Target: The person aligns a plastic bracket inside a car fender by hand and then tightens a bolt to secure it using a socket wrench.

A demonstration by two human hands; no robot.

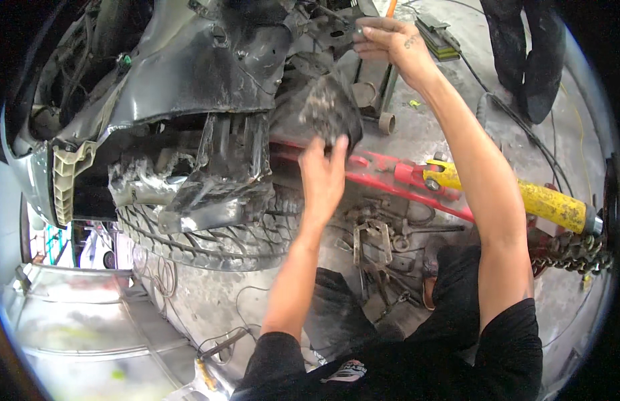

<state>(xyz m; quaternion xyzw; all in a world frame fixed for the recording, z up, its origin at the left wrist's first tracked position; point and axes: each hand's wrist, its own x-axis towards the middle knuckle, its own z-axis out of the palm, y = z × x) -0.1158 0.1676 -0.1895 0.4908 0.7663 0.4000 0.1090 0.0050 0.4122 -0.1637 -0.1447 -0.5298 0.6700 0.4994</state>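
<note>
A damaged vehicle with a dark body panel (196, 73) and crumpled metal stands ahead on the left. My left hand (322, 174) is at the lower edge of a dark, dirty, blurred piece (323, 113), its fingers closed on that edge. What kind of part it is, I cannot make out. My right hand (390, 45) is raised at the far side, beside the vehicle's dark metal parts. Its thumb and fingers come together at the tips, and anything between them is too small to name.
A red floor jack (403, 180) with a yellow-sleeved bar (550, 200) reaches under the vehicle. A tire (203, 240) lies below the bent metal. Tools and clamps (373, 240) litter the floor before my knees; chains (570, 254) pile at right. A person's dark trousers (524, 60) stand beyond.
</note>
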